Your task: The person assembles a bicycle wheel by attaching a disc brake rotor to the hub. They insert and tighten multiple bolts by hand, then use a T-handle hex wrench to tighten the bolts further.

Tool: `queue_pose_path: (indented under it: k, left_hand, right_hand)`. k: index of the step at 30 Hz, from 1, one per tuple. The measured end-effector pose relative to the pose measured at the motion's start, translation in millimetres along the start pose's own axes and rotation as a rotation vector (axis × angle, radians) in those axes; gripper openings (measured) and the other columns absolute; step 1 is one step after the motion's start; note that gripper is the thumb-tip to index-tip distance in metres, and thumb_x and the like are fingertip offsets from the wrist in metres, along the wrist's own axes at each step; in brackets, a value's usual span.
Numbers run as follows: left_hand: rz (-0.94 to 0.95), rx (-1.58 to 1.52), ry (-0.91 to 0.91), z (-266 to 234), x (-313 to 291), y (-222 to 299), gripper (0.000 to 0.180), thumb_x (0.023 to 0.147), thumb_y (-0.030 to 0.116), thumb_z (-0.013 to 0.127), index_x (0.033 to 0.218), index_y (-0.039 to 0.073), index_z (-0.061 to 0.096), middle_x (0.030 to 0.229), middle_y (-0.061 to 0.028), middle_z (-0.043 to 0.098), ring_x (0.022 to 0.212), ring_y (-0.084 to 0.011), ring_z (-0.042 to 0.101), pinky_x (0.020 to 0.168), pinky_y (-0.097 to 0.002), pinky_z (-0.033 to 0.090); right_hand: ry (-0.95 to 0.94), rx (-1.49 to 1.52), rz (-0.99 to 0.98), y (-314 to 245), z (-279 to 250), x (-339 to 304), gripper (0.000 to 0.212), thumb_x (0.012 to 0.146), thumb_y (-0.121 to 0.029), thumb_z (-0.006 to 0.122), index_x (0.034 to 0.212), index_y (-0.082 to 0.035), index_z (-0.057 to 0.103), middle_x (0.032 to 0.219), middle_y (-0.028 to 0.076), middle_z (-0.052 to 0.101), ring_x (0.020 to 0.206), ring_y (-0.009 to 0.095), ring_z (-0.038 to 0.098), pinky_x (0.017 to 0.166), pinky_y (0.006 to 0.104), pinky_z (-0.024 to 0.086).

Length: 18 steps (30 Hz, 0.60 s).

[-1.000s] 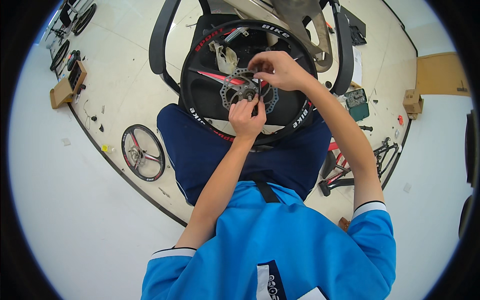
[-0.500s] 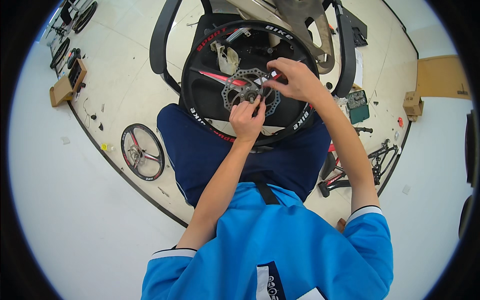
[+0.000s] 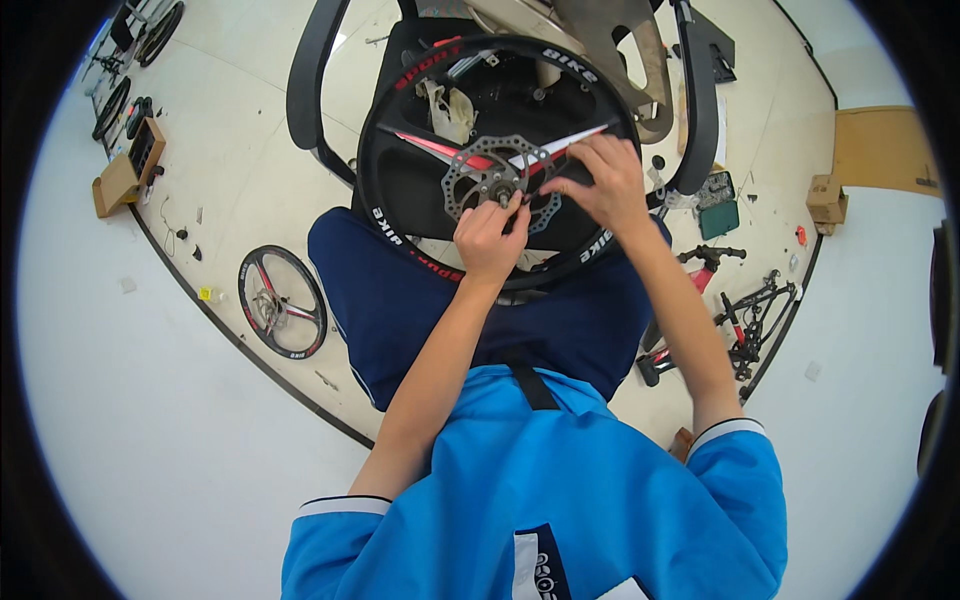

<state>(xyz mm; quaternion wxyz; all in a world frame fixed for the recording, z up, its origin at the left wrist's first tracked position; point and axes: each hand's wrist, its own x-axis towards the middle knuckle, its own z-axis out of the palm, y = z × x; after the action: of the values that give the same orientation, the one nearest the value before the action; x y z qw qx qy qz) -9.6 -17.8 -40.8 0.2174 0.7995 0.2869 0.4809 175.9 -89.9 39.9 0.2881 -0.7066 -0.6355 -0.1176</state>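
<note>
A black bicycle wheel (image 3: 372, 190) with red and white spokes lies on a black office chair between my knees. At its hub is a wavy-edged silver brake disc (image 3: 455, 192). My left hand (image 3: 488, 242) rests at the hub, thumb and forefinger pinched together over the disc's lower part; what they hold is too small to make out. Just right of the disc is my right hand (image 3: 610, 185), its thumb stretched toward the hub and apart from the bent fingers, with nothing seen between them. A crumpled pale glove or cloth (image 3: 450, 113) shows through the spokes.
Chair armrests (image 3: 305, 95) flank the wheel, and a large grey-brown metal part (image 3: 600, 35) stands beyond it. A smaller spoked wheel (image 3: 283, 302) lies on the floor at left. Right are a bicycle frame (image 3: 745, 335), a green case (image 3: 718, 220) and a cardboard box (image 3: 826, 198).
My right hand has drawn back to the right from over the disc, and its thumb and fingers have parted. My left hand stays at the hub.
</note>
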Motion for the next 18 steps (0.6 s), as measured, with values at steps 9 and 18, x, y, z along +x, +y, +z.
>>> queue_pose_path:
  k: [9,18]
  left_hand:
    - [0.029,0.037,0.029,-5.2,7.4,10.1,0.017,0.077,0.007,0.085,0.094,0.01,0.081,0.061,-0.0002,0.054,0.051,-0.0199,0.049,0.054,-0.0341,0.036]
    - [0.046,0.073,0.056,-21.1,19.7,29.4,0.009,0.08,0.012,0.083,0.088,0.01,0.078,0.066,0.0004,0.055,0.06,-0.019,0.054,0.06,-0.0344,0.036]
  right_hand:
    - [-0.055,0.138,0.063,-13.0,-16.3,18.7,0.046,0.066,-0.034,0.093,0.095,-0.006,0.071,0.092,0.006,0.064,0.083,0.029,0.065,0.074,0.0385,0.052]
    - [-0.183,0.359,0.231,-21.1,-33.3,31.4,0.042,0.07,-0.021,0.095,0.097,-0.001,0.069,0.092,0.005,0.062,0.078,0.017,0.062,0.068,0.0295,0.052]
